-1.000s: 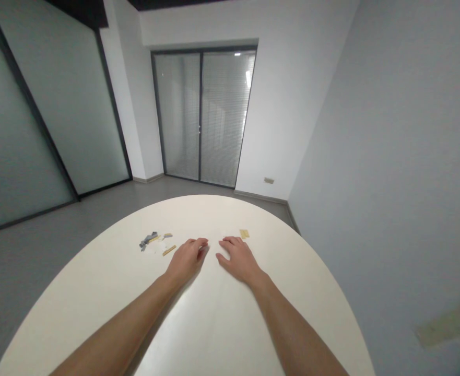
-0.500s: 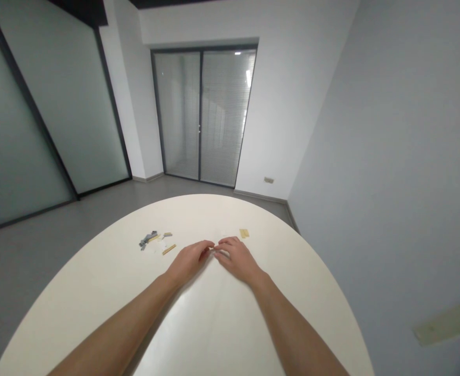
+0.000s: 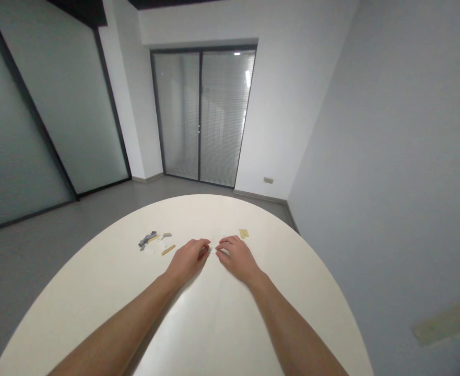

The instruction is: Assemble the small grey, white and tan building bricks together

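Observation:
Over the middle of the white round table (image 3: 214,313), my two hands face each other with a narrow gap between the fingertips. My left hand (image 3: 188,259) is closed in a pinch, thumb against fingers. A tiny white piece (image 3: 212,250) shows at its fingertips and reaches into the gap; its kind is too small to tell. My right hand (image 3: 237,257) is curled with its thumb and fingertips close to that piece. Whatever lies between its fingers is hidden.
Left of my hands lies a loose pile of small grey pieces (image 3: 148,238). A narrow yellow strip (image 3: 168,249) is nearer my left hand. Beyond my right hand lies a small yellowish square (image 3: 244,233). A wall (image 3: 402,156) runs along the right side.
My hands have parted slightly, my left fingertips shifting a little left. The white piece between them shows more. The pieces on the table have stayed put.

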`<state>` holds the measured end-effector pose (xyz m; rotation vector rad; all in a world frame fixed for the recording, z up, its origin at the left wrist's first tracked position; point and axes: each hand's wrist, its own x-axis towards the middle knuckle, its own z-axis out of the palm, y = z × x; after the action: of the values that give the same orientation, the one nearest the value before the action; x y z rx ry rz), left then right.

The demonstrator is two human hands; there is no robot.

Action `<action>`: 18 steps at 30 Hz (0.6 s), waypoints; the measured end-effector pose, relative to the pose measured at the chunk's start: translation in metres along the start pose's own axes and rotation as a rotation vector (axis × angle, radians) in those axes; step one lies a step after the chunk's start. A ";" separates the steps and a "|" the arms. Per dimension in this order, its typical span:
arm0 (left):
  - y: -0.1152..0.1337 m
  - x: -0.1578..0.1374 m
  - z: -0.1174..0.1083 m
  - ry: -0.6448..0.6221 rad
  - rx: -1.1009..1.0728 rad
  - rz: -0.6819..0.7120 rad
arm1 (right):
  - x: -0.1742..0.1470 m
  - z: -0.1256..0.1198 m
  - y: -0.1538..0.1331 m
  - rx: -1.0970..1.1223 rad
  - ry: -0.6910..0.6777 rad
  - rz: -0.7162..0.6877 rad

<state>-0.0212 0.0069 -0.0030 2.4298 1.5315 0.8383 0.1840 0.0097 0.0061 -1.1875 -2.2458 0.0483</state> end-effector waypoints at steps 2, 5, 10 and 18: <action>0.002 0.000 -0.002 -0.009 0.006 -0.003 | 0.000 0.001 0.001 -0.004 0.010 0.006; 0.003 0.000 -0.002 -0.017 0.004 -0.004 | 0.000 0.002 0.003 0.002 0.019 0.004; 0.001 0.001 -0.001 -0.027 -0.020 -0.001 | 0.000 0.002 0.003 0.011 0.020 -0.008; 0.003 0.001 -0.002 -0.020 -0.021 0.017 | 0.001 0.001 0.003 0.034 0.007 -0.041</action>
<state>-0.0198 0.0064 0.0003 2.4327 1.4892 0.8267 0.1849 0.0127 0.0053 -1.1215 -2.2542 0.0658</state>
